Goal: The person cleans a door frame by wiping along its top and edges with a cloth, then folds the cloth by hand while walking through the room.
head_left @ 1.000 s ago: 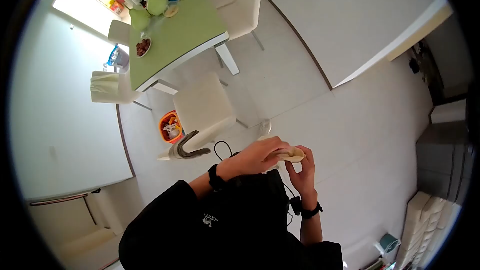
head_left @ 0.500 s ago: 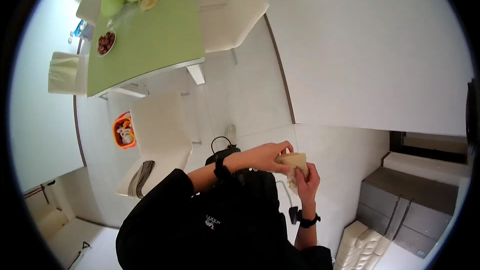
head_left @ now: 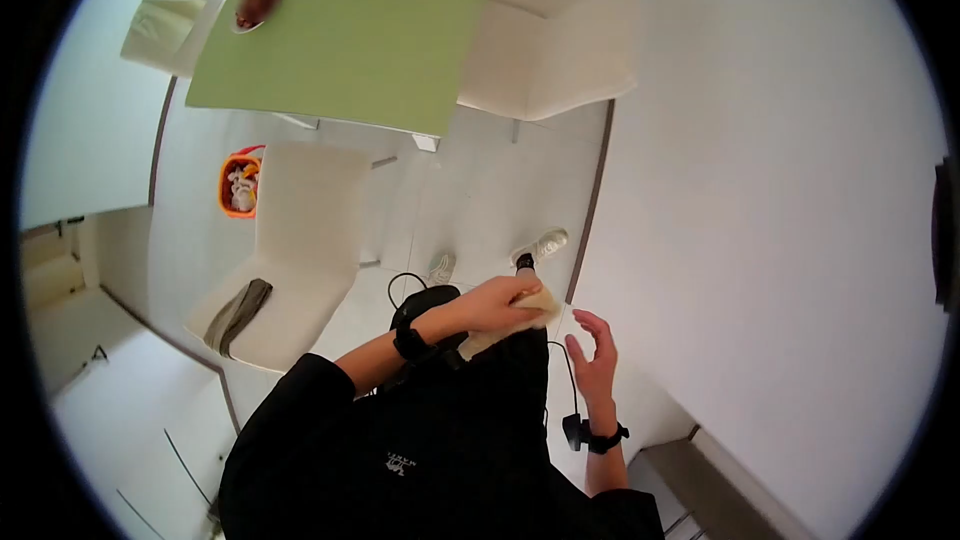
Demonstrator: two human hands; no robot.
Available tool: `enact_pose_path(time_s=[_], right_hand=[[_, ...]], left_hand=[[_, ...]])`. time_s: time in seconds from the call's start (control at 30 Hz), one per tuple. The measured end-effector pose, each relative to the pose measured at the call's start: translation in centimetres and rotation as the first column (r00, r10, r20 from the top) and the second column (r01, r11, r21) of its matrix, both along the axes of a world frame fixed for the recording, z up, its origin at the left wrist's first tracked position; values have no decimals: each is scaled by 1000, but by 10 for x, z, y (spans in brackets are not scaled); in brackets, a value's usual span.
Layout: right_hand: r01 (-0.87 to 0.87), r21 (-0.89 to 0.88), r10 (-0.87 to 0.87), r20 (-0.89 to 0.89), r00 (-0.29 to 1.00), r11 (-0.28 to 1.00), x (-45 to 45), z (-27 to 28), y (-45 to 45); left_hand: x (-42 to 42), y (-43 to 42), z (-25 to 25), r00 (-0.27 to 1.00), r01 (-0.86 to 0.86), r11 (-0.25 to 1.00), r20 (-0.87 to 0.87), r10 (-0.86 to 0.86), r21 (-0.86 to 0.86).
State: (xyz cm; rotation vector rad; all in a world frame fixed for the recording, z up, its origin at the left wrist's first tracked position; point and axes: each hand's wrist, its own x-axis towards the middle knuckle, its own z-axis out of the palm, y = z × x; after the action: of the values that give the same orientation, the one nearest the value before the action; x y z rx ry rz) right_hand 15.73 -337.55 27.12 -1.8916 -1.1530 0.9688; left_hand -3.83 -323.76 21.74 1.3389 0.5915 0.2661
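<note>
My left hand is closed around a soft, crumpled beige cloth in front of my body. Part of it hangs below the hand toward my dark clothing; its full shape is hidden by my fingers. To the right of it, my right hand is held up with fingers apart and nothing in them. A small gap separates that hand from the cloth. Both wrists wear black bands.
A green table holds a bowl of reddish-brown items. Near it stand a white chair with a grey-brown cloth on its seat and another white chair. An orange basket is on the floor. A white wall rises at right.
My right hand has let go of the beige cloth and moved down, opening. The left hand keeps it, slightly further left. My view has turned, and both shoes now show.
</note>
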Motion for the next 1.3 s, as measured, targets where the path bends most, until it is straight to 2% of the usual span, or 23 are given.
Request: enact_pose_path(time_s=[0.03,0.1,0.13,0.2,0.23,0.3,0.4,0.43,0.5,0.53,0.57,0.63,0.7,0.83,0.87,0.9,0.97,1.07,1.17,1.2,1.27,1.3], right_hand=[[-65,62,63,47,997,996,32,-31,0],[65,-108,-83,-169,982,992,89,-95,8],[93,-157,-128,-223,966,983,118,-130,8],[133,-230,-206,-330,921,964,174,-203,29],[123,-332,-247,-364,898,935,197,-235,49],[103,-550,-366,-393,843,829,224,-297,64],[-39,-791,-403,-353,844,611,266,-422,77],[-72,-860,-435,-325,840,505,275,-450,73],[-167,-903,-534,-374,758,396,282,-490,74],[-206,-914,-587,-384,712,348,276,-493,69],[-271,-877,-671,-478,566,396,272,-503,65],[-323,-886,-738,-459,495,334,264,-491,81],[-325,-894,-720,-442,536,307,265,-496,78],[-260,-926,-662,-376,648,272,262,-532,49],[-327,-811,-624,-584,520,486,268,-539,32],[-189,-930,-684,-360,634,314,262,-520,47],[-193,-896,-735,-439,517,400,262,-547,16],[-187,-923,-772,-385,506,338,257,-516,18],[-262,-912,-764,-407,501,314,250,-501,8],[-266,-893,-788,-447,423,364,252,-502,4],[-101,-896,-744,-417,521,432,247,-531,-11],[-21,-884,-724,-396,565,467,239,-535,-7]], left_hand=[[7,9,-4,996,-72,996,-54,70,-43],[23,31,-10,965,-217,967,-179,192,-131],[32,44,-12,952,-263,951,-202,228,-166],[57,54,-37,893,-408,903,-266,363,-138],[70,63,-55,854,-475,873,-297,427,-110],[89,73,-84,764,-604,789,-365,533,-112],[133,94,-113,664,-707,696,-460,590,-127],[148,98,-117,645,-732,663,-474,600,-157],[172,101,-137,617,-758,629,-504,604,-173],[174,94,-137,625,-748,640,-510,591,-175],[179,89,-143,622,-747,642,-525,581,-173],[195,89,-147,613,-759,615,-552,566,-213],[209,83,-161,598,-792,534,-555,578,-296],[213,79,-185,618,-768,553,-601,506,-323],[208,70,-197,598,-770,570,-636,488,-286],[207,65,-205,585,-775,567,-655,479,-278],[205,56,-218,557,-789,556,-686,468,-262],[195,59,-220,602,-740,606,-688,405,-291],[187,48,-232,573,-763,611,-657,489,-210],[186,51,-234,594,-739,629,-674,438,-243],[178,55,-232,626,-687,657,-710,322,-309],[174,52,-234,608,-707,642,-720,335,-297]])
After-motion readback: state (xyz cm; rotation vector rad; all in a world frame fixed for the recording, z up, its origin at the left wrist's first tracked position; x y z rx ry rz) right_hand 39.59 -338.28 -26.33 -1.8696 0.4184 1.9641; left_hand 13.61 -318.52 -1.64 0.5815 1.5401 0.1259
